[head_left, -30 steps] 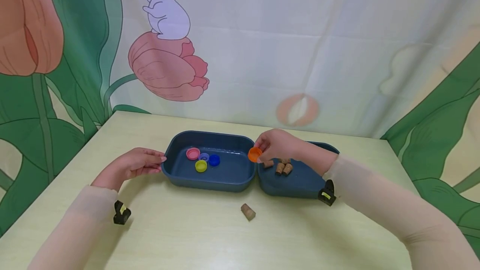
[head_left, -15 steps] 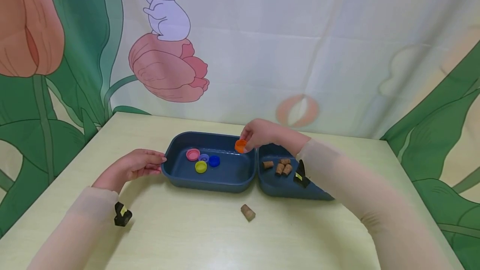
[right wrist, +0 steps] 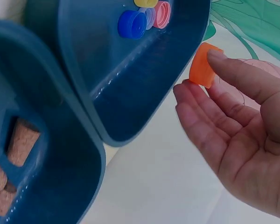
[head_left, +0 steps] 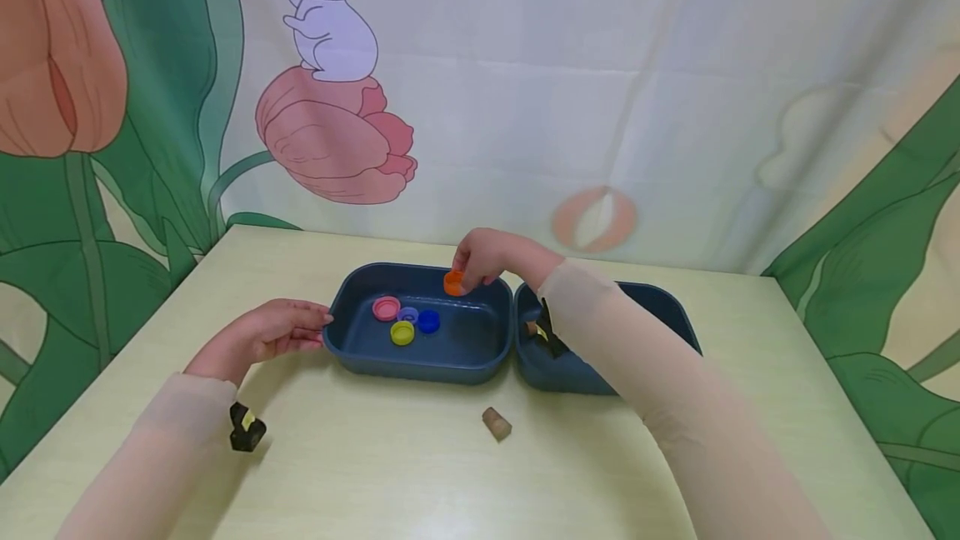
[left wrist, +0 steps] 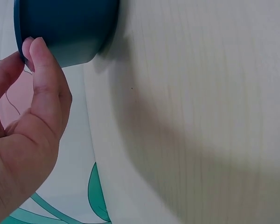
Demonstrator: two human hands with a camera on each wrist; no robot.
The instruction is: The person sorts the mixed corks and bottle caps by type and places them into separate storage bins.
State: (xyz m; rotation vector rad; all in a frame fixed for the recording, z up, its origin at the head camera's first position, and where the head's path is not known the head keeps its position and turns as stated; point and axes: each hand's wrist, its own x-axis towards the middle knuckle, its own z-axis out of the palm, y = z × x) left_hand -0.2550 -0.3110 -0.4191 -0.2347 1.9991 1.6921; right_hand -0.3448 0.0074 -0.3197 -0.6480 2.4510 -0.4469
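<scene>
My right hand pinches an orange bottle cap between thumb and fingers, above the far side of the left blue tray. In the right wrist view the orange cap sits at the fingertips beside that tray. Pink, purple, blue and yellow caps lie in the tray. My left hand touches the tray's left rim with thumb and fingertips. The right blue tray holds corks, mostly hidden by my forearm in the head view.
A single cork lies on the pale wooden table in front of the two trays. A cloth backdrop printed with tulips and a rabbit hangs close behind the table's far edge.
My right hand has carried the orange cap leftward, from over the seam between the trays to above the left tray's far side. The left hand has stayed on the rim.
</scene>
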